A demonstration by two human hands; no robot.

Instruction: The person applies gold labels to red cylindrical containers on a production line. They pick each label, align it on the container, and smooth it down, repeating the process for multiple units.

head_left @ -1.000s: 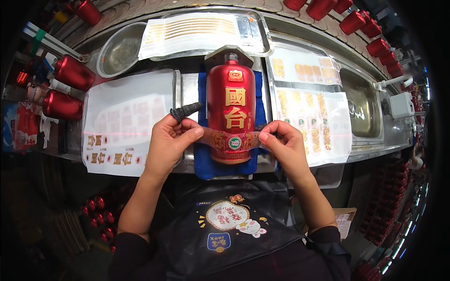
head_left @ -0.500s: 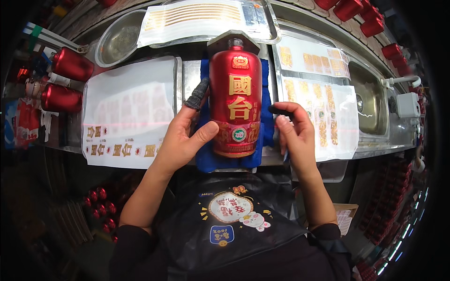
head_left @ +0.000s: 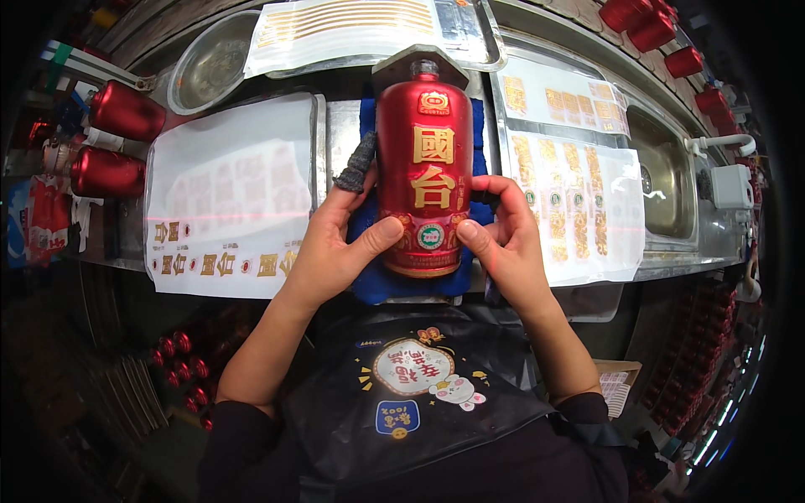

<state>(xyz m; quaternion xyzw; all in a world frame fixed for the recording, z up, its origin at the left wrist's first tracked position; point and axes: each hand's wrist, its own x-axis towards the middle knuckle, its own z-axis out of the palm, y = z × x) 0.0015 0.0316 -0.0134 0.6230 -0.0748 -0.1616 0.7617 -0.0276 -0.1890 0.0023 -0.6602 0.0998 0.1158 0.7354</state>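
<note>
A glossy red bottle (head_left: 422,142) with gold raised characters and a round green-and-white emblem lies with its neck pointing away from me. Beneath it are a blue cloth (head_left: 369,289) and, at the neck end, a dark angular block (head_left: 457,74). My left hand (head_left: 344,239) grips the bottle's left side, thumb on its lower front; a dark knitted finger cover sits on one finger. On the other side, my right hand (head_left: 507,239) closes round the lower bottle with its thumb on the front. Its fingertips are partly hidden behind the bottle.
White sheets of gold decals lie left (head_left: 226,201) and right (head_left: 574,205). A tray (head_left: 495,59) with gold strips is at the back, beside a metal bowl (head_left: 210,71). Red bottles (head_left: 126,109) stand left; a sink (head_left: 662,176) is far right.
My right hand has moved left from beside the bottle and taken hold of its lower right side. My left hand still holds the other side; the bottle sits slightly higher in view.
</note>
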